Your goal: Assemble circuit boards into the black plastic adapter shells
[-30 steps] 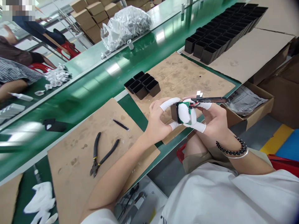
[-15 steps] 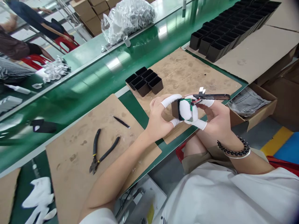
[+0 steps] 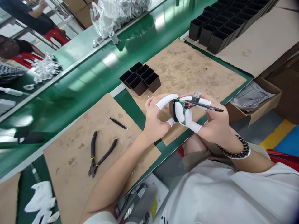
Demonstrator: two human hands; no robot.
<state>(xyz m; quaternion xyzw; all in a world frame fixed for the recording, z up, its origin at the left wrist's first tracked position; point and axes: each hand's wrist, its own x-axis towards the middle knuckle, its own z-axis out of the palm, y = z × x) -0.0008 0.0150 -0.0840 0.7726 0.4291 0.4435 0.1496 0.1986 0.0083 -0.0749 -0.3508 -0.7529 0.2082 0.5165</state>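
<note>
My left hand [image 3: 157, 119] is closed around a black rectangular plastic case [image 3: 172, 109], its open end turned towards my right hand. My right hand [image 3: 210, 118] pinches a green circuit board [image 3: 182, 105] with red and black wires at the mouth of that case. White finger cots cover the fingertips of both hands. A flat black strip with metal tabs [image 3: 205, 105] lies across the right fingers, beside the wires. How far the board sits inside the case is hidden by the fingers.
Several black cases [image 3: 141, 77] stand in a cluster on cardboard [image 3: 187, 65], with rows of more cases [image 3: 224, 28] at upper right. Cutting pliers [image 3: 98, 155] and tweezers [image 3: 118, 123] lie on the left cardboard. White gloves [image 3: 40, 199] rest at lower left. People sit across the green conveyor [image 3: 77, 79].
The board and my right hand have come nearer to the case. The black strip has tilted, its right end now lower. The whole view has shifted slightly.
</note>
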